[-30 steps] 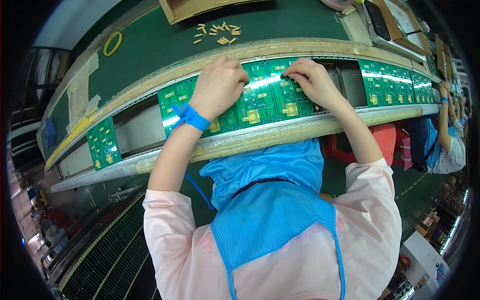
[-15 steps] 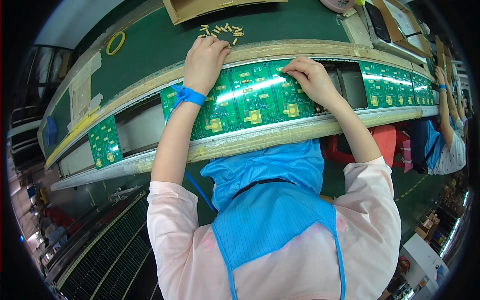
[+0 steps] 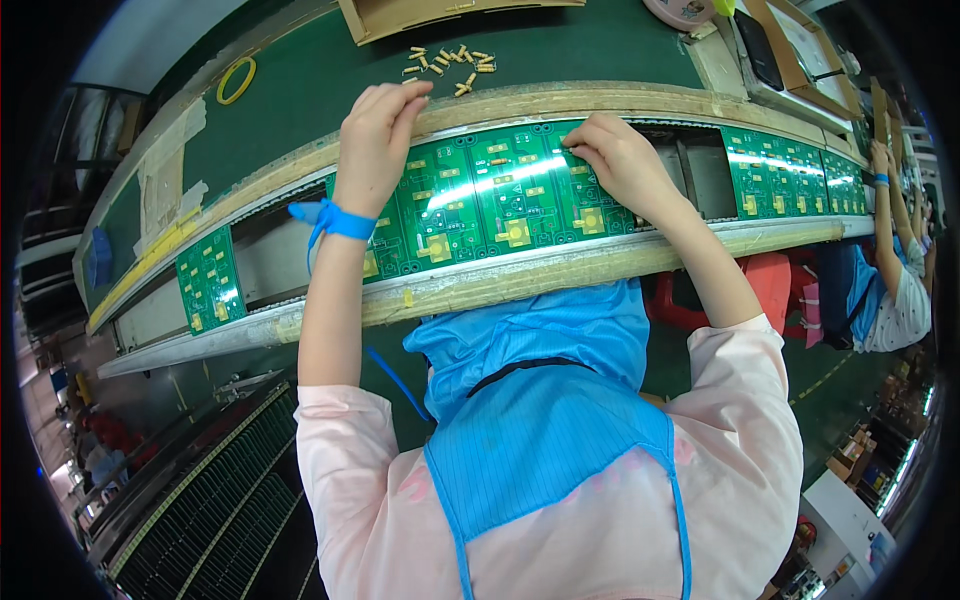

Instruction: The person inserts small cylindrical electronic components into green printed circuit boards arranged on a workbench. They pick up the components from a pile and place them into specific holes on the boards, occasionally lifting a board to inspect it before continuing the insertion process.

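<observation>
Green circuit boards (image 3: 437,205) lie side by side on the rail track before me. My left hand (image 3: 378,140), a blue strap on its wrist, hovers over their far left part. Its thumb and fingers are pinched together just left of a loose pile of small tan cylindrical parts with wire leads (image 3: 463,55); what the pinch holds is too small to make out. Over the right-hand board of this group, my right hand (image 3: 618,160) has its thumb and forefinger closed close to the board's upper part. Anything between those fingertips is hidden. One small brownish part (image 3: 499,161) sits on the middle board.
A cardboard box (image 3: 450,22) stands beyond the pile, and a yellow tape ring (image 3: 236,81) lies on the green table at left. More boards (image 3: 780,175) sit along the track to the right, one (image 3: 210,282) to the left. Another person's arm (image 3: 884,200) reaches in at far right.
My left hand has drawn back from the pile, moving left and toward me, with its fingers pinched. My right hand stays at nearly the same spot over the board.
</observation>
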A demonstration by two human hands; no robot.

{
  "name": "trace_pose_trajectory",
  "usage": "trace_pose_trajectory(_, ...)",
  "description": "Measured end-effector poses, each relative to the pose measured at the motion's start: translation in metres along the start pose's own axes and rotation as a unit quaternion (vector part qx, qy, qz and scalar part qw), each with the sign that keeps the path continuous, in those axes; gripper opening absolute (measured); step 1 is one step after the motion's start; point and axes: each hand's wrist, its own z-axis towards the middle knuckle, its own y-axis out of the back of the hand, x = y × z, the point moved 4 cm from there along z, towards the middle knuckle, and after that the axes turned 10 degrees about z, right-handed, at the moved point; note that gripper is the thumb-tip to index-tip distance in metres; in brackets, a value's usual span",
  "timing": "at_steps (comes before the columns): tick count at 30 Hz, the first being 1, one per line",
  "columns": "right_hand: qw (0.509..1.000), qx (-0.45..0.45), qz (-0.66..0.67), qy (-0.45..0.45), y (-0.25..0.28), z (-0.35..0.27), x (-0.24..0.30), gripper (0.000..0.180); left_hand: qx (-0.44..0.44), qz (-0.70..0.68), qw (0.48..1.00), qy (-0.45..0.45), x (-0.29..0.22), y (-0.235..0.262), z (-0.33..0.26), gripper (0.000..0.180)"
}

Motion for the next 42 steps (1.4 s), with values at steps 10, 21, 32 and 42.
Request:
trace_pose_trajectory(10,0.996,0.016,-0.082,0.018,0.003,0.005,0.01,0.005,0.069,-0.098,0.982,0.142,0.019,0.016,-0.062,0.01)
trace_pose_trajectory(21,0.997,-0.017,0.029,-0.073,0.0,0.076,0.017,0.021,0.065,-0.035,0.993,0.088,0.024,0.005,-0.07,0.008)
trace_pose_trajectory(32,0.996,-0.076,-0.04,0.0,-0.056,0.11,0.001,0.022,0.064,-0.045,0.994,0.082,0.019,0.001,-0.069,0.009)
trace_pose_trajectory(42,0.984,-0.151,0.093,0.028,-0.041,0.102,-0.006,0.011,0.055,-0.023,0.995,0.075,0.021,0.001,-0.07,0.009)
